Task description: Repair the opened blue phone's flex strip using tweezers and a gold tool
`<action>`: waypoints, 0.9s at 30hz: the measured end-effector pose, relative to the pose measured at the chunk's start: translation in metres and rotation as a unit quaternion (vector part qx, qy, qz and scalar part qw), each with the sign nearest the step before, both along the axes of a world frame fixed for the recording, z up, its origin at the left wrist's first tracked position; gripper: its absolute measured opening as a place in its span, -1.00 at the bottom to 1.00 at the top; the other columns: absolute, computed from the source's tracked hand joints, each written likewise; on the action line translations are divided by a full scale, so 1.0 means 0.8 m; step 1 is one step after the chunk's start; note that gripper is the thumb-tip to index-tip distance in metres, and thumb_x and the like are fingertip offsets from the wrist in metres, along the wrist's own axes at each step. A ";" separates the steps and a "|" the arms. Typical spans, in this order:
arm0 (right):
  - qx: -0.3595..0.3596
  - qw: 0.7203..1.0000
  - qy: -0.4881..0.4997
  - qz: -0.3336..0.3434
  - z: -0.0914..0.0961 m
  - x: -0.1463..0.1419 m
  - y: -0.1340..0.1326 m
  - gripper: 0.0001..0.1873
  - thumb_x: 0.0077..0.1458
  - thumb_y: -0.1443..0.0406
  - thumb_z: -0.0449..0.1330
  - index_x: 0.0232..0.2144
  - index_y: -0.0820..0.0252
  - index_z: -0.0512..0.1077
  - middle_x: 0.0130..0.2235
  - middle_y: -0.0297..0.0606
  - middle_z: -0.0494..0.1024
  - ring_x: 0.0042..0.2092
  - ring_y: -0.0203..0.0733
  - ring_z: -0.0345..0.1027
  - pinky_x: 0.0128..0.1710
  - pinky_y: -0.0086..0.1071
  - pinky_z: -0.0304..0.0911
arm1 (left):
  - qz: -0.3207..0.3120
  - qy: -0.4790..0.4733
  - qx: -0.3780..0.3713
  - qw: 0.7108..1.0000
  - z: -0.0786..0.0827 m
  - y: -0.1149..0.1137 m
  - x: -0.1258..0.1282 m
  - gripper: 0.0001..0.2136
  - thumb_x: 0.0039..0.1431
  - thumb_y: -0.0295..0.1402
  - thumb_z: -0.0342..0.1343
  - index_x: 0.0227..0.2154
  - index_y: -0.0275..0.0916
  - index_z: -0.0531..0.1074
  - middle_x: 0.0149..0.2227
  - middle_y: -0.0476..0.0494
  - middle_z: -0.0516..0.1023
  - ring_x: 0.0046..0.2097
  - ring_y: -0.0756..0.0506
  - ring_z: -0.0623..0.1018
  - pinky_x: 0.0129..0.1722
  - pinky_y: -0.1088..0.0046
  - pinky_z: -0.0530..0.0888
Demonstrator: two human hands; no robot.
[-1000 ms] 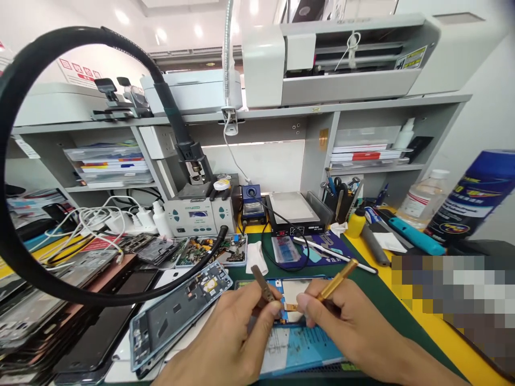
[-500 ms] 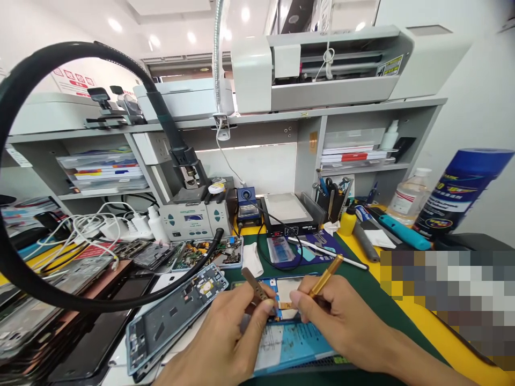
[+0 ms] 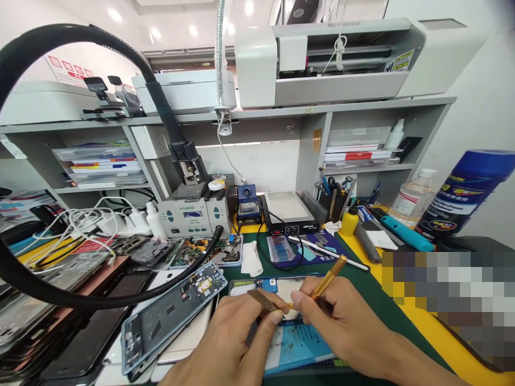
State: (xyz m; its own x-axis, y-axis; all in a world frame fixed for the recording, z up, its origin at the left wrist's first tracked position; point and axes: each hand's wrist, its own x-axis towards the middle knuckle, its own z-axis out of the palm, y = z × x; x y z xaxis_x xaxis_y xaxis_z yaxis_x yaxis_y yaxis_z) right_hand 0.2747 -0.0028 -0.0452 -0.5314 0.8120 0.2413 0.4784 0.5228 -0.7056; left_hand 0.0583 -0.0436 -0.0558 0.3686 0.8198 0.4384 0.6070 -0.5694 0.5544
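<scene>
My left hand point(image 3: 237, 327) is closed on a pair of dark metal tweezers point(image 3: 262, 298), held low and slanted over an opened phone. The gold-coloured handle of a pen-shaped tool point(image 3: 329, 276) sticks up from my right hand point(image 3: 341, 316), whose fingers are wrapped round it; its tip is hidden. Between the fingertips of both hands shows a small piece of orange flex cable point(image 3: 290, 306). Beneath them lies the opened phone point(image 3: 284, 288) with blue parts and a pale plate, mostly covered by my hands. It rests on a light-blue surface point(image 3: 300, 343).
A black hose point(image 3: 161, 292) loops across the left side from the hot-air station point(image 3: 193, 217). An opened phone frame point(image 3: 173, 316) and stacked phones lie left. Behind are a tray of circuit boards point(image 3: 207, 249) and a heating plate point(image 3: 287, 209). A spray can point(image 3: 462, 198) stands right.
My left hand has shifted slightly right, and the tweezers have tipped lower, nearer my right fingertips. The right hand stays almost in place. The whole view has shifted a little.
</scene>
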 end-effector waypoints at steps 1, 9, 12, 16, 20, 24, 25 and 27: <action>-0.002 1.000 -0.001 -0.001 0.000 0.000 0.000 -0.52 0.43 0.18 -0.08 -0.58 0.10 -0.01 -0.53 -0.47 0.07 -0.51 -0.31 0.00 -0.47 -0.35 -0.03 | -0.005 -0.005 0.002 1.000 0.000 0.000 0.001 -0.79 0.39 -0.43 0.01 -0.04 -0.11 0.48 -0.07 -0.12 0.64 -0.01 -0.12 0.62 0.02 0.38 0.55; 0.009 1.000 -0.008 -0.007 -0.001 0.000 -0.001 -0.53 0.43 0.19 -0.07 -0.57 0.11 0.10 -0.53 -0.45 0.13 -0.49 -0.29 0.05 -0.45 -0.37 0.04 | -0.048 -0.069 0.012 0.996 0.005 0.002 0.008 -0.77 0.37 -0.52 0.00 -0.06 -0.11 0.46 -0.13 -0.03 0.64 -0.09 -0.05 0.63 -0.01 0.48 0.50; 0.019 1.000 -0.012 -0.005 -0.001 0.001 -0.002 -0.52 0.43 0.19 -0.06 -0.58 0.12 0.10 -0.53 -0.46 0.12 -0.49 -0.30 0.06 -0.46 -0.39 0.05 | -0.061 -0.082 0.024 0.995 0.005 0.003 0.007 -0.77 0.35 -0.55 -0.01 -0.07 -0.14 0.45 -0.21 -0.05 0.62 -0.12 -0.06 0.64 -0.07 0.48 0.50; 0.016 1.000 -0.018 -0.010 0.000 0.002 -0.004 -0.53 0.43 0.18 -0.06 -0.57 0.12 0.12 -0.53 -0.46 0.12 -0.49 -0.29 0.07 -0.46 -0.39 0.05 | -0.076 -0.084 0.025 0.993 0.005 0.004 0.007 -0.76 0.35 -0.56 -0.02 -0.05 -0.13 0.42 -0.24 -0.02 0.59 -0.14 -0.05 0.63 -0.14 0.51 0.50; -0.003 1.000 -0.020 -0.005 0.001 0.001 -0.002 -0.51 0.43 0.16 -0.07 -0.58 0.11 0.08 -0.52 -0.44 0.14 -0.48 -0.28 0.07 -0.45 -0.38 0.04 | -0.075 -0.075 0.015 0.994 0.005 0.003 0.008 -0.75 0.36 -0.57 -0.02 -0.04 -0.13 0.40 -0.20 -0.02 0.59 -0.11 -0.04 0.62 -0.07 0.51 0.48; -0.010 1.000 -0.016 -0.004 0.001 -0.001 0.000 -0.51 0.44 0.16 -0.08 -0.58 0.10 0.05 -0.51 -0.45 0.12 -0.48 -0.28 0.04 -0.44 -0.37 0.02 | -0.074 -0.070 0.016 0.995 0.004 0.004 0.009 -0.79 0.37 -0.55 -0.04 -0.08 -0.16 0.41 -0.25 -0.04 0.56 -0.16 -0.06 0.62 -0.14 0.49 0.49; -0.013 1.000 -0.014 -0.004 0.000 -0.001 0.001 -0.51 0.44 0.15 -0.09 -0.57 0.10 0.05 -0.51 -0.45 0.12 -0.48 -0.28 0.03 -0.44 -0.36 0.02 | -0.074 -0.071 0.017 0.995 0.003 0.005 0.009 -0.79 0.37 -0.55 -0.04 -0.09 -0.16 0.41 -0.26 -0.03 0.56 -0.17 -0.05 0.62 -0.14 0.49 0.48; -0.018 1.000 -0.008 -0.004 0.000 0.000 0.000 -0.51 0.44 0.13 -0.08 -0.57 0.11 0.07 -0.51 -0.45 0.12 -0.48 -0.28 0.04 -0.44 -0.36 0.01 | -0.077 -0.078 0.024 0.994 0.001 0.006 0.008 -0.79 0.37 -0.55 -0.03 -0.08 -0.15 0.40 -0.25 -0.01 0.56 -0.18 -0.04 0.61 -0.13 0.50 0.48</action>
State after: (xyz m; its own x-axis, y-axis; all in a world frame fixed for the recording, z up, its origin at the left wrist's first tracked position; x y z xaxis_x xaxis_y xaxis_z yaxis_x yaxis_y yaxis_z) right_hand 0.2746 -0.0027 -0.0455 -0.5285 0.8244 0.2024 0.4941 0.4926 -0.7164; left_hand 0.0651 -0.0387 -0.0547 0.4133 0.7356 0.5367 0.4188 -0.6769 0.6053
